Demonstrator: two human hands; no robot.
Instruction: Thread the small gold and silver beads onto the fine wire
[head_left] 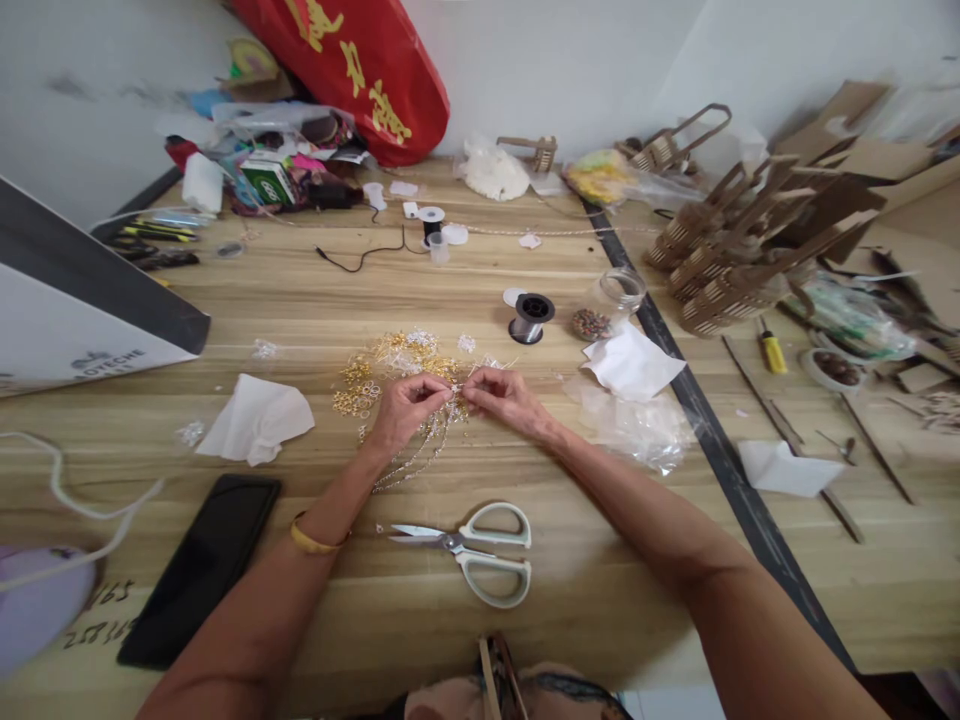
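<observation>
My left hand and my right hand meet over the middle of the table, both closed in a pinch. Between their fingertips is a small pale beaded piece, too small to make out fully. Beaded strands hang or lie just below the fingers. Behind and beside my left hand spreads a pile of gold and silver jewelry findings, with small gold rings at its left. White-handled scissors lie nearer to me, blades pointing left.
A wire spool and a glass jar of beads stand behind on the right. A black phone lies front left, near crumpled paper. Clear plastic bags lie right of my right hand. Small woven baskets crowd the far right.
</observation>
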